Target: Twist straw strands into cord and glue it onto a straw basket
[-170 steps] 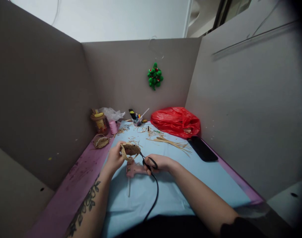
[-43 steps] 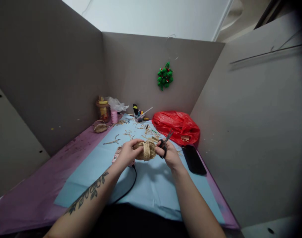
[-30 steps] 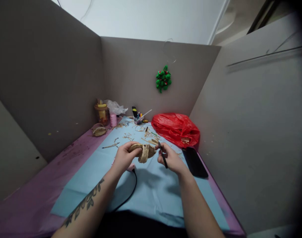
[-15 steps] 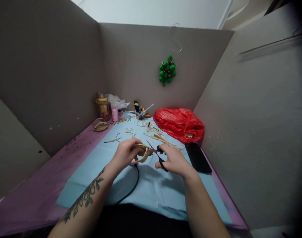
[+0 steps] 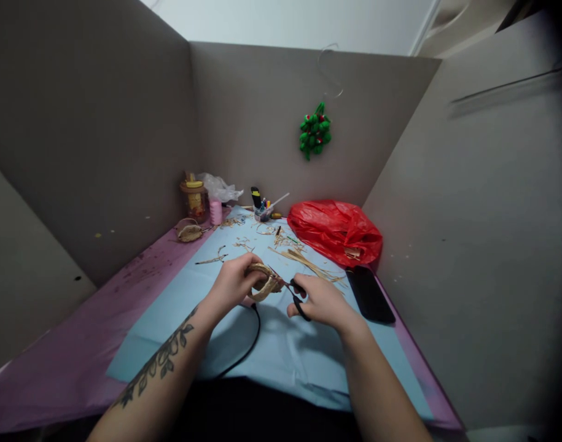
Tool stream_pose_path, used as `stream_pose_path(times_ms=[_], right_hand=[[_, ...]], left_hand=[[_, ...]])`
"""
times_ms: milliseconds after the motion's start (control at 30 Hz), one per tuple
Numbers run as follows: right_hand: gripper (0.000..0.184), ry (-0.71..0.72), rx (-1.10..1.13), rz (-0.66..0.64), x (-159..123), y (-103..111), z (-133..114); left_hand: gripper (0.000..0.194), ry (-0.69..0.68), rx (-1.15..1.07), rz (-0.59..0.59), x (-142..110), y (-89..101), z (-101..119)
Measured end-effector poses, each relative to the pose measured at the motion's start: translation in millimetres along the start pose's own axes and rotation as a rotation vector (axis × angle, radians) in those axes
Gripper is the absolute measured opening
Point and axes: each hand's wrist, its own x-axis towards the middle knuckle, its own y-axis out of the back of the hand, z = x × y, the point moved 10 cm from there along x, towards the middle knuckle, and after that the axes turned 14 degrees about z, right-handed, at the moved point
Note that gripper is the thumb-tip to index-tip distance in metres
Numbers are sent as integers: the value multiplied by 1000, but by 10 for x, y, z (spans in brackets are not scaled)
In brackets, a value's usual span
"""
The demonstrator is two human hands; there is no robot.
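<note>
My left hand (image 5: 237, 279) is closed round a small woven straw piece with a curved band (image 5: 262, 290), held just above the blue sheet. In my right hand (image 5: 320, 298) is a pair of scissors (image 5: 290, 288) with black handles, thumb and fingers in the loops. The blades reach the right edge of the straw piece, and their tips overlap it; whether they bite into it I cannot tell. Below my left hand a pinkish thing with a black cable (image 5: 257, 331) is mostly hidden.
Straw strips (image 5: 311, 264) and scraps lie beyond my hands on the blue sheet (image 5: 170, 325). To the right are a black phone-like slab (image 5: 370, 294) and a red plastic bag (image 5: 333, 230). Pink thread (image 5: 215, 212), a jar (image 5: 195, 201) and a pen cup (image 5: 263, 213) stand at the back.
The scissors' blades have come closer together and moved slightly left, farther over the edge of the straw piece. My left hand keeps its hold. The view has shifted slightly.
</note>
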Motion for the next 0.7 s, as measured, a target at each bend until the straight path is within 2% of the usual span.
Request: stream_pose_path(times_ms=[100,233,500,600,700], right_hand=[[34,-8,-3,-8,14,-23,9],[32,-25,42,4,34,-41,43],[37,-87,110,117,121,-134,289],[31,-129,200,93,126,-180,305],[24,-113,285,45,112,-188,205]], left_hand=[[6,-53,22,26,49,33,34],[9,-48,27,28,126,30,7],[10,-78,43,-27,259,-54,-38],[12,-94,64,-38,274,-35,-48],[13,-84,70,-46,272,-6,-77]])
